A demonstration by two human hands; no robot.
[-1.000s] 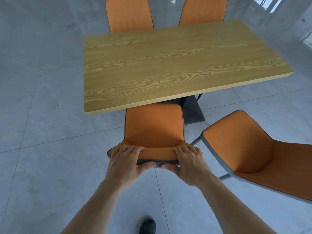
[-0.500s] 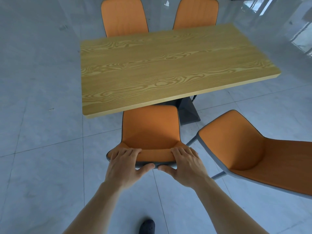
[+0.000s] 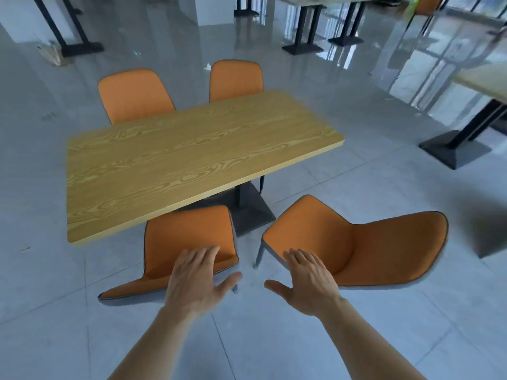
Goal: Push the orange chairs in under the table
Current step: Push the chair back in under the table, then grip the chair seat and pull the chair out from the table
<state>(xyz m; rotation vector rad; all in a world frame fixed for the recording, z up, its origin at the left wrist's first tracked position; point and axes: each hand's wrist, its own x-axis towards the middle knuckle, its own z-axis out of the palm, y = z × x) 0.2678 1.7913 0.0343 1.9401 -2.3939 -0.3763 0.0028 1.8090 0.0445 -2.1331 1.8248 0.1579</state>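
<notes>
A wooden table [image 3: 197, 154] stands on a black pedestal base [image 3: 247, 209]. The near left orange chair [image 3: 186, 242] has its seat partly under the table's near edge. My left hand [image 3: 200, 281] hovers over this chair's back with fingers spread, holding nothing. The near right orange chair [image 3: 370, 250] stands away from the table, turned sideways. My right hand [image 3: 307, 281] is spread flat beside that chair's seat edge, with nothing in it. Two far orange chairs [image 3: 134, 97] [image 3: 236, 79] stand against the table's far side.
Black table bases stand at the right [image 3: 455, 149], the far middle [image 3: 301, 48] and the far left [image 3: 79, 48]. Another wooden tabletop [image 3: 485, 80] juts in at the right edge. Glossy grey tiled floor [image 3: 356, 174] surrounds the table.
Both hands have let go of the near left chair's back and spread open. The right hand has moved toward the right chair. The view has lifted and swung right.
</notes>
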